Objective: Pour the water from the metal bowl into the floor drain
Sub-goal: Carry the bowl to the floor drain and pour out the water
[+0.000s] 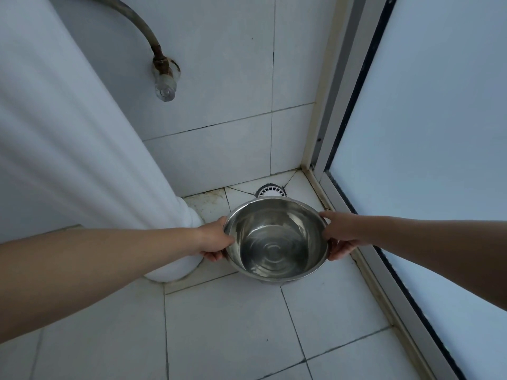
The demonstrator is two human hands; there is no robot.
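The floor drain (271,192) sits in the corner. Right in front of it: the metal bowl (275,239), pedestal (82,160) left, door (425,133) right.

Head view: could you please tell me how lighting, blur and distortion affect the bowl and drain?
Head view: dim bluish light from the frosted door; the metal bowl shows soft reflections, no harsh glare; the floor drain is sharp, partly hidden behind the bowl's rim; the white pedestal looks smeared and bowed by the lens.
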